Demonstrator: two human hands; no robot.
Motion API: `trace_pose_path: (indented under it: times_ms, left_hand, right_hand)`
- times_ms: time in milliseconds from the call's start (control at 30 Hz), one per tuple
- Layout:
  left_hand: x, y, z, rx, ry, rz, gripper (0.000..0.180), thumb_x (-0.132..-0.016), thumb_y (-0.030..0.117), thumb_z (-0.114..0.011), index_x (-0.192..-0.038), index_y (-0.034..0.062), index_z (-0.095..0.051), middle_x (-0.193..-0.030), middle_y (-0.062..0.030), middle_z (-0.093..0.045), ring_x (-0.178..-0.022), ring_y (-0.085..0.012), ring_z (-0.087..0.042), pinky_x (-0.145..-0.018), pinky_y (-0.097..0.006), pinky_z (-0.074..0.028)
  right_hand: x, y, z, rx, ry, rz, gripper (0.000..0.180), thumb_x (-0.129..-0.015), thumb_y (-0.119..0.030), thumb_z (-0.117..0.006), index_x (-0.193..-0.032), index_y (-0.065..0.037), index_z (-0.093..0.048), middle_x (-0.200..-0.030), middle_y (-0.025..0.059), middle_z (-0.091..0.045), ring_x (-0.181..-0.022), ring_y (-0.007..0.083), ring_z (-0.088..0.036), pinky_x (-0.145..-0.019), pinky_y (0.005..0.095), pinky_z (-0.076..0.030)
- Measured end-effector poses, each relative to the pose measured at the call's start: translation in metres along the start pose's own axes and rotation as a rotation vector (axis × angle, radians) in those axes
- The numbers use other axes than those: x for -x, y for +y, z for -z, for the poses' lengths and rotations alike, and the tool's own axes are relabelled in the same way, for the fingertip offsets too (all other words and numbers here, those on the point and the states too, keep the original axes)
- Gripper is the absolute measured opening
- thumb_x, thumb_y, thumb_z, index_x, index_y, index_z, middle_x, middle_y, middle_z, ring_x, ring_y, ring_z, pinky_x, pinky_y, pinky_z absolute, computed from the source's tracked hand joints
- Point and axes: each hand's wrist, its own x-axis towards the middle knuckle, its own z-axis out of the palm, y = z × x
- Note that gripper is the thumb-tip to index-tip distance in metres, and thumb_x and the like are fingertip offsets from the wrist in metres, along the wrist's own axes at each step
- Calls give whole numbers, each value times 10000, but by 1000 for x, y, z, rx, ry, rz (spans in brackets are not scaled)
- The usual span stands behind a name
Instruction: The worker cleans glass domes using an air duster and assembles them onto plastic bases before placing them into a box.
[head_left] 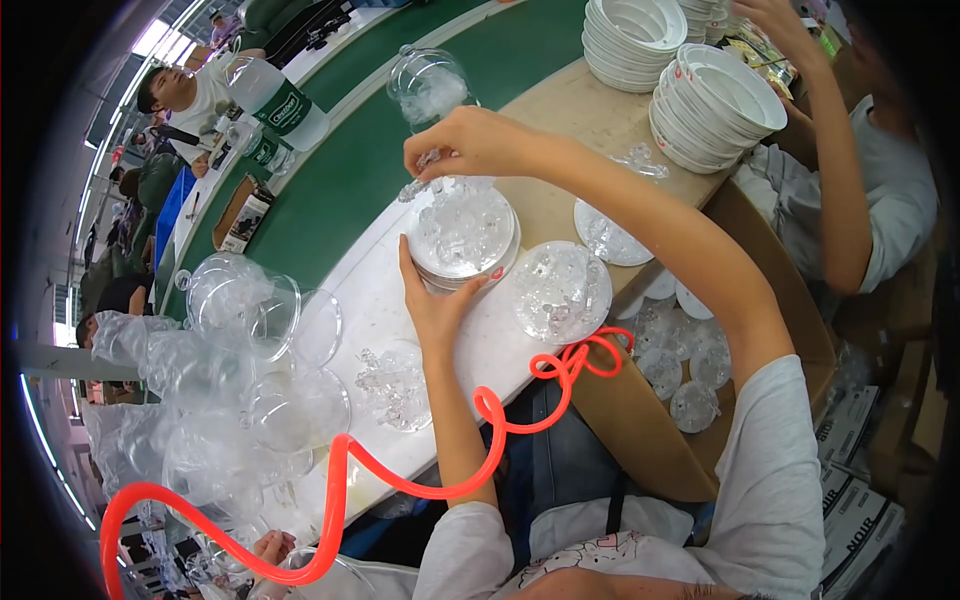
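My left hand [436, 310] steadies a white round dish [462, 268] from its near side, thumb and forefinger spread along the rim. On the dish rests a cluster of clear plastic parts [462, 228]. Above its far left edge my right hand [470, 145] pinches a small clear plastic piece [425, 165], with the fingertips closed on it. Just right of the dish lies a clear disc [562, 292] covered with similar parts, and another disc [610, 232] sits farther right. More clear pieces [393, 385] lie beside my left forearm.
A red coiled hose [420, 488] crosses in front of my left forearm. Stacks of white dishes [715, 105] stand at the far right, near another person's arm [825, 170]. A cardboard box [640, 430] holds clear discs. Clear domes [240, 300] and plastic bags crowd the left; a green conveyor [350, 180] runs behind.
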Motion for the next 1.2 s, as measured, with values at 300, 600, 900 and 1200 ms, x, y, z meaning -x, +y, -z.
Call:
trace_pose_path:
  times_ms: [300, 600, 900, 1200]
  left_hand:
    - [1, -6, 0, -21, -10, 28, 1107, -476, 119, -860, -1372, -13, -223, -1369, -209, -342, -1249, -285, -373, -1034, -341, -307]
    - [1, -8, 1, -56, -18, 56, 1072, -481, 134, -859, -1353, -30, -257, -1374, -197, -345, -1261, -276, -362, -1040, -334, -296]
    - [2, -10, 1, -73, -25, 120, 1047, -486, 129, -853, -1344, -36, -276, -1361, -210, -362, -1248, -278, -379, -1028, -326, -309]
    - [-2, 2, 9, -238, -54, 130, 1059, -504, 237, -842, -1355, -16, -264, -1362, -234, -350, -1275, -349, -326, -1092, -359, -167]
  right_hand:
    - [-8, 0, -5, 2, -84, 9, 91, -770, -166, -633, -814, -95, -599, -694, 52, -627, -640, 210, -601, -579, 306, -442]
    - [-13, -8, -13, 67, -80, -55, 98, -764, -185, -637, -814, -109, -599, -720, 45, -638, -671, 226, -607, -592, 342, -449]
    - [-18, -3, -19, 77, -130, -57, 107, -754, -206, -645, -814, -131, -597, -742, 21, -644, -682, 223, -603, -592, 348, -446]
    - [-21, -7, -26, 110, -105, -85, 101, -746, -195, -644, -810, -132, -600, -756, 23, -650, -687, 223, -612, -606, 349, -456]
